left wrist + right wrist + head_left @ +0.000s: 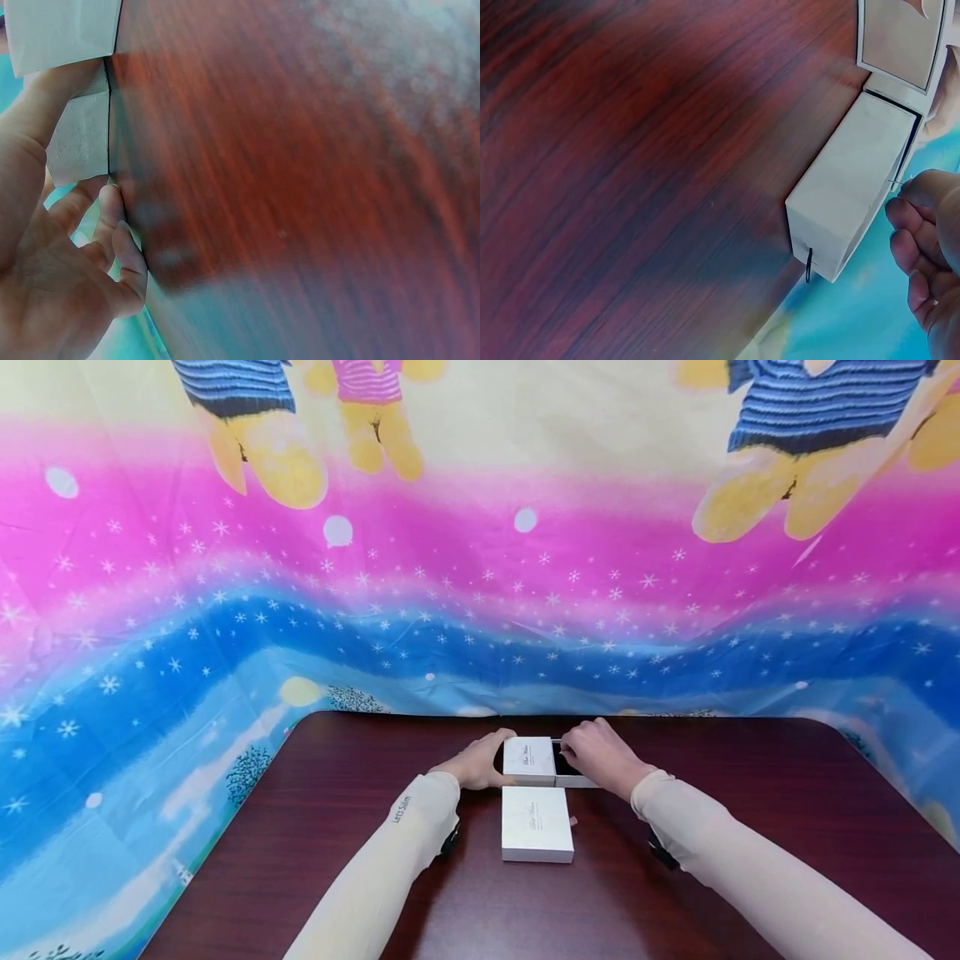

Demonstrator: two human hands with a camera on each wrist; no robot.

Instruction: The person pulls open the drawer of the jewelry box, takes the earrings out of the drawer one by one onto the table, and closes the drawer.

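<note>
Near the far edge of the table, a white box sleeve (528, 755) with printed lettering has its drawer (576, 782) slid out to the right. My left hand (476, 762) grips the sleeve from its left side, thumb at the front. Over the dark-lined drawer is my right hand (603, 756), its fingers curled. Between thumb and forefinger it pinches a thin, shiny wire-like piece (895, 181), too small to identify. A black loop (808, 266) hangs from the drawer's end. The drawer's contents are mostly hidden by the hand.
A second white box (536, 822) with similar lettering lies flat just in front of the first, a small tab (573, 821) sticking out on its right. Both rest on a dark red wooden table (337, 860). A colourful printed cloth (480, 568) hangs behind the table.
</note>
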